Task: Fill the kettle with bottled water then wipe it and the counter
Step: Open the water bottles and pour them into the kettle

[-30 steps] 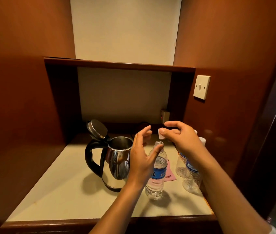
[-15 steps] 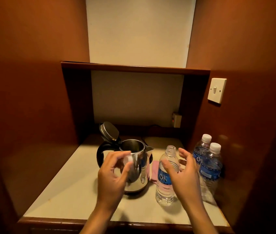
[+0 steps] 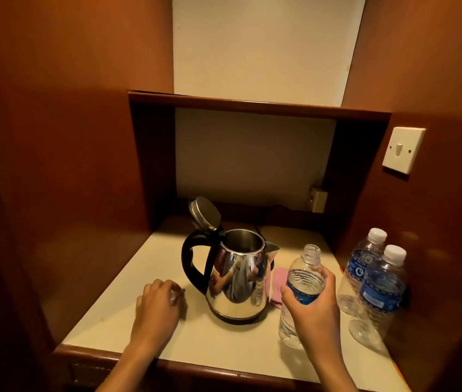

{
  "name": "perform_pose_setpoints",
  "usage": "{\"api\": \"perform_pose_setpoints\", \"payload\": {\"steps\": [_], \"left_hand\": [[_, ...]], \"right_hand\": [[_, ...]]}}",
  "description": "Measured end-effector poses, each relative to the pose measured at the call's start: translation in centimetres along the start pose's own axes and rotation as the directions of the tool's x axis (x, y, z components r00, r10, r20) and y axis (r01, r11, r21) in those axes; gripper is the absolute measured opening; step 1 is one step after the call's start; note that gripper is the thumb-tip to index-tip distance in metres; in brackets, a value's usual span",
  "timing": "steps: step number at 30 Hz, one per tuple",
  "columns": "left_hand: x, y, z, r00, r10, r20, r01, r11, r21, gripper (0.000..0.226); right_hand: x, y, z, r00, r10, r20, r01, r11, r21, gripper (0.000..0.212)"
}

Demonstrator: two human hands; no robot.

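**Cap set down, bottle gripped**

Since half a second ago, the left hand (image 3: 156, 306) has dropped from in front of the kettle to the tabletop (image 3: 213, 338) at lower left of centre, fingers curled around a small white bottle cap (image 3: 173, 296). The right hand (image 3: 313, 309) has closed around the middle of the open water bottle (image 3: 303, 281), which stands upright on the tabletop.

Just left of that bottle is the steel kettle (image 3: 238, 278), its lid (image 3: 205, 212) tipped back and its black handle (image 3: 193, 258) facing left. A pink cloth (image 3: 277, 284) lies between kettle and bottle, partly hidden by both. Two capped water bottles (image 3: 377, 284) crowd the right edge against the wooden wall. Behind, a socket (image 3: 318, 200) sits in the back right corner, and a light switch (image 3: 402, 149) is at upper right.
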State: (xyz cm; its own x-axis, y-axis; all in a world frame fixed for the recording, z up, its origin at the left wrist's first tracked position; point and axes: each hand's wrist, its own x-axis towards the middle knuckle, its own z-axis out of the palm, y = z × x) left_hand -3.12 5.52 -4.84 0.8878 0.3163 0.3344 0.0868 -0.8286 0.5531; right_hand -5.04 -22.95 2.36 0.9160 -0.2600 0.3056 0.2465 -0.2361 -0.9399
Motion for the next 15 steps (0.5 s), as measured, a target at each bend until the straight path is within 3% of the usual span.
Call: {"api": "perform_pose_setpoints", "payload": {"steps": [4,8,15], "left_hand": [[-0.1,-0.4,0.7,1.0,0.01,0.021,-0.012,0.994,0.113,0.022],[-0.2,-0.4,0.9,1.0,-0.012,0.009,0.011,0.989,0.149,0.022],[0.5,-1.1,1.5,0.997,-0.005,0.071,-0.005,0.989,0.147,0.045]], "right_hand": [[0.8,-1.0,0.0,0.999,-0.011,0.047,0.013,0.999,-0.034,0.066],[2.4,-3.7,-0.5,0.987,-0.058,0.147,0.085,0.979,-0.184,0.06],[5.4,-7.5,-1.2,0.952,-0.023,0.306,0.204,0.791,-0.576,0.064]]}}
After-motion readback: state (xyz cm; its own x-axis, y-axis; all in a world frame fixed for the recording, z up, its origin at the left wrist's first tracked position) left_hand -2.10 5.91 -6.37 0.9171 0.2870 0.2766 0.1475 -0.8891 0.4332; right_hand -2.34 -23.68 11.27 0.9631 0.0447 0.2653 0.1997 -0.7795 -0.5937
